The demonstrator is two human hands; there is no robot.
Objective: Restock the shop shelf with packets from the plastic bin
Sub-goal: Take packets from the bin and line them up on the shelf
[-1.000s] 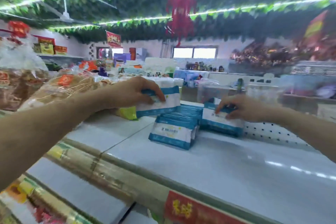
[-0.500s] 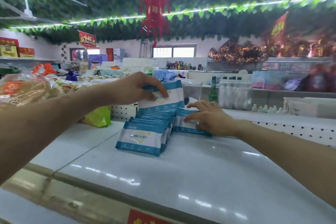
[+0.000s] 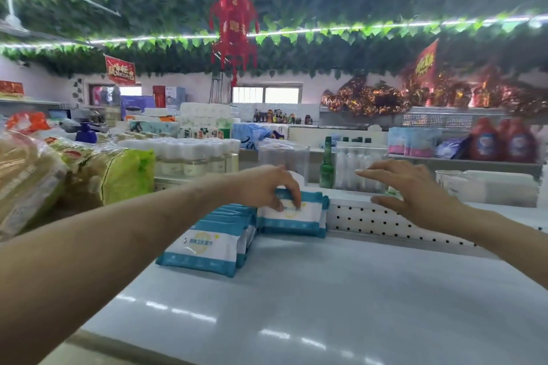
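On the white shelf top [image 3: 341,290] stands a row of several blue-and-white wipe packets [image 3: 207,246], leaning one behind another. Right of that row, against the perforated back rail, stands another blue-and-white packet [image 3: 299,221]. My left hand [image 3: 267,187] grips this packet at its top edge, fingers curled over the front. My right hand [image 3: 415,190] hovers to the right above the back rail, fingers spread, holding nothing. The plastic bin is not in view.
Bagged noodles and a green bag [image 3: 118,175] lie on the shelf at the left. Behind the perforated rail [image 3: 385,221] stand small white-capped bottles [image 3: 192,157], a green glass bottle [image 3: 327,167] and clear containers. Red detergent jugs [image 3: 504,142] sit far right.
My left hand has brought its packet down and to the right, standing it beside the row. My right hand has lifted off the packets and moved right, fingers open.
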